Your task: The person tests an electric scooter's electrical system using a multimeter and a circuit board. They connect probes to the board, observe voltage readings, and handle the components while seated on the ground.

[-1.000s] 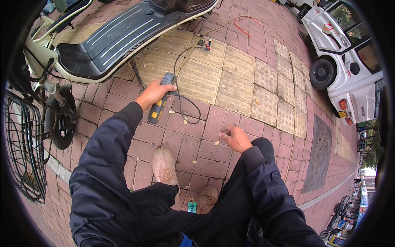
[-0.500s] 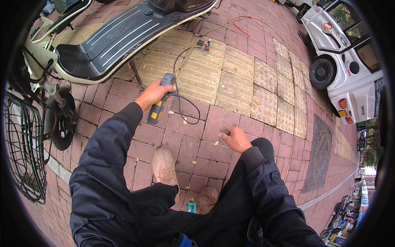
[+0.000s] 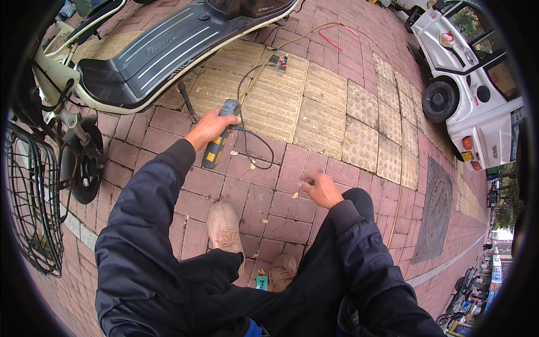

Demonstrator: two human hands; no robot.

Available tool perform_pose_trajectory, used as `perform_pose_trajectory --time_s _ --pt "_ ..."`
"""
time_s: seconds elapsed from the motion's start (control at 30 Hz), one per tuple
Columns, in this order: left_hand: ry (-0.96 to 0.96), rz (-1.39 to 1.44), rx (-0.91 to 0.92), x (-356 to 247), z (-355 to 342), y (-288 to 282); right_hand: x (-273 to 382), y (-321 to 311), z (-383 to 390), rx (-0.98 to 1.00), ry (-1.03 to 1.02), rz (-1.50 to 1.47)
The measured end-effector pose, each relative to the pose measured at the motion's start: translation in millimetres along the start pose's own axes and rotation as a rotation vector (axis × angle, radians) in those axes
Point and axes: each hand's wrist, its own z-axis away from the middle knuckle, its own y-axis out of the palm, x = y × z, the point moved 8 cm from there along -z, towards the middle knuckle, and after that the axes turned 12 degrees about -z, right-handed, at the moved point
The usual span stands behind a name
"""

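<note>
In my left hand point(image 3: 210, 130) is a long dark grey handheld device point(image 3: 213, 153) with yellow patches. The fingers wrap its upper half, and it slants just above the red paving. A black cable point(image 3: 272, 150) loops out beside it and runs up to a small black and red part point(image 3: 283, 63) on the yellow tiles. My right hand point(image 3: 323, 191) hovers by my bent knee, fingers half curled and slightly parted, with nothing visible in them. A small green packet point(image 3: 261, 282) lies between my beige shoes point(image 3: 224, 226).
An electric scooter point(image 3: 154, 53) stands on its stand point(image 3: 186, 103) at the upper left, a wire basket point(image 3: 35, 205) near it. A thin yellowish cord point(image 3: 306, 32) crosses the paving. A white vehicle point(image 3: 477, 106) is parked at the right, near a metal cover point(image 3: 435, 216).
</note>
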Motion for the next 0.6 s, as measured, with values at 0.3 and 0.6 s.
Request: perform_pose_trajectory --time_s 0.3,0.6 --pt "-0.001 -0.008 -0.007 -1.1 0.3 -0.6 0.6 -0.1 0.3 0.003 -0.015 0.012" --pt "0.008 -0.003 -0.006 -1.8 1.3 -0.5 -0.7 0.1 -0.4 -0.014 -0.025 0.02"
